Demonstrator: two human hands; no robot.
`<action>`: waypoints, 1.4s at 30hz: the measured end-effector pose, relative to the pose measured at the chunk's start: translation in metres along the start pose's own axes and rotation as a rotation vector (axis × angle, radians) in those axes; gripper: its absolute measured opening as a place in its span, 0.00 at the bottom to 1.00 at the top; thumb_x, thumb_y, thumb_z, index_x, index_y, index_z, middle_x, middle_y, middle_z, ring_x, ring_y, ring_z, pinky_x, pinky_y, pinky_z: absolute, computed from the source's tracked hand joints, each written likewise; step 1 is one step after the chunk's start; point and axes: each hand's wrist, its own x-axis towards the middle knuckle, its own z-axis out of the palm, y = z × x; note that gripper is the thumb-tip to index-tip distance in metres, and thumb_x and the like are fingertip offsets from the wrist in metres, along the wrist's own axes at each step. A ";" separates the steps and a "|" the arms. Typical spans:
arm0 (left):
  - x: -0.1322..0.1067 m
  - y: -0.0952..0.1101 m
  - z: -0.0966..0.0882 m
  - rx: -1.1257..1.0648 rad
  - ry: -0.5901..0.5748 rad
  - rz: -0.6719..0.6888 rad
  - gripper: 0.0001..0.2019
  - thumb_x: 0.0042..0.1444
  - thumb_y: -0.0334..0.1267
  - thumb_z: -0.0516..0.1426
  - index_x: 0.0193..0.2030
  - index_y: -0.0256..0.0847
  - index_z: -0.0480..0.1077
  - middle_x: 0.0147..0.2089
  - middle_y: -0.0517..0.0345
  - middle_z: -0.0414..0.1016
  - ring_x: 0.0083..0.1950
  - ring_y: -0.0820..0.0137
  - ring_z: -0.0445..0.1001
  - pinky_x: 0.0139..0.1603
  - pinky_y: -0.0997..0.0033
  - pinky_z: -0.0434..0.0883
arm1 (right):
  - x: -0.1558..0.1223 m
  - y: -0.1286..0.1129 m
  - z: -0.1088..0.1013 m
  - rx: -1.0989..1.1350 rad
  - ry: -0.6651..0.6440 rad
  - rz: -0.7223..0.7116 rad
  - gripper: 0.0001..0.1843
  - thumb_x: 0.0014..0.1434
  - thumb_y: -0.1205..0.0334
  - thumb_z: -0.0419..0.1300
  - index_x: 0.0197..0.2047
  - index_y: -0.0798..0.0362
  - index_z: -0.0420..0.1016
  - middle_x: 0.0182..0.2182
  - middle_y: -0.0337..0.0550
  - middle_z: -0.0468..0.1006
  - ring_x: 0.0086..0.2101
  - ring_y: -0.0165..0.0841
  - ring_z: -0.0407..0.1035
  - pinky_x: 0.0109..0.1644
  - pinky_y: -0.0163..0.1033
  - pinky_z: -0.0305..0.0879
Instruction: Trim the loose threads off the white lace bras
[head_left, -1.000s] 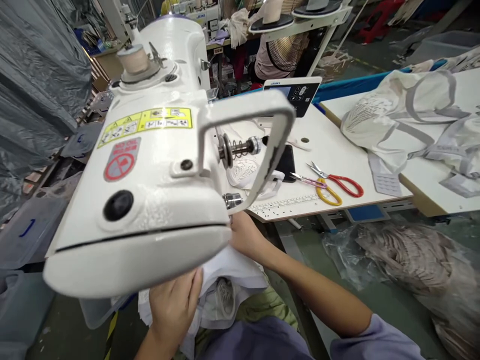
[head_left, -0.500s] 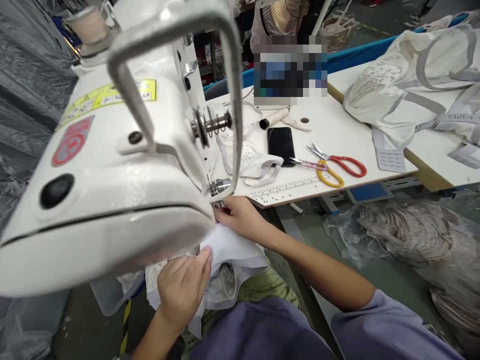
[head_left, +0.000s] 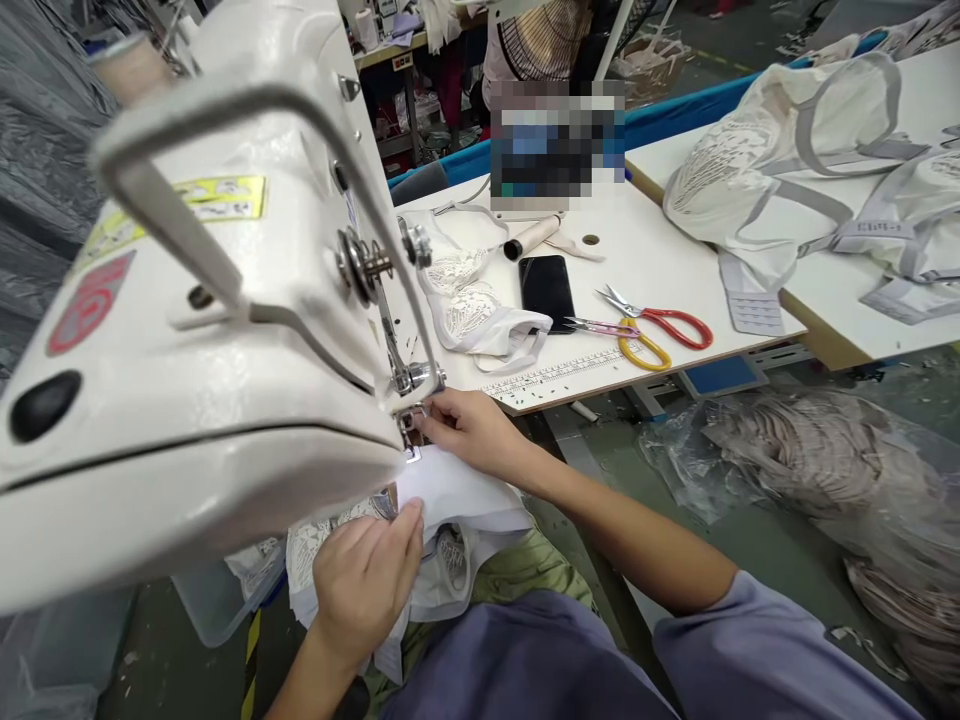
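A white lace bra (head_left: 469,505) lies under the needle end of a white sewing machine (head_left: 247,400) and hangs down over my lap. My left hand (head_left: 367,580) is closed on the fabric edge, thumb on top, just in front of the presser foot (head_left: 411,445). Beside the needle, my right hand (head_left: 472,430) has its thumb and forefinger pinched together close to the foot. What lies between those fingertips is too small to make out. The machine head hides part of the bra on the left.
Scissors with red and yellow handles (head_left: 660,330), a black phone (head_left: 546,293) and another lace bra (head_left: 472,305) lie on the white table (head_left: 622,265). More bras (head_left: 765,190) are piled at right. Below stand a plastic bin (head_left: 217,600) and bagged fabric (head_left: 817,460).
The view has shifted so the machine sits farther left, and the needle and presser foot show more clearly. Both hands keep nearly the same pose at the fabric.
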 end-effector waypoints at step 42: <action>-0.034 0.030 -0.004 -0.197 0.118 -0.049 0.07 0.62 0.23 0.55 0.41 0.36 0.71 0.22 0.61 0.68 0.27 0.68 0.67 0.40 0.63 0.74 | -0.143 -0.001 0.031 0.005 0.028 -0.768 0.21 0.62 0.74 0.64 0.58 0.54 0.77 0.36 0.44 0.84 0.41 0.36 0.81 0.48 0.37 0.81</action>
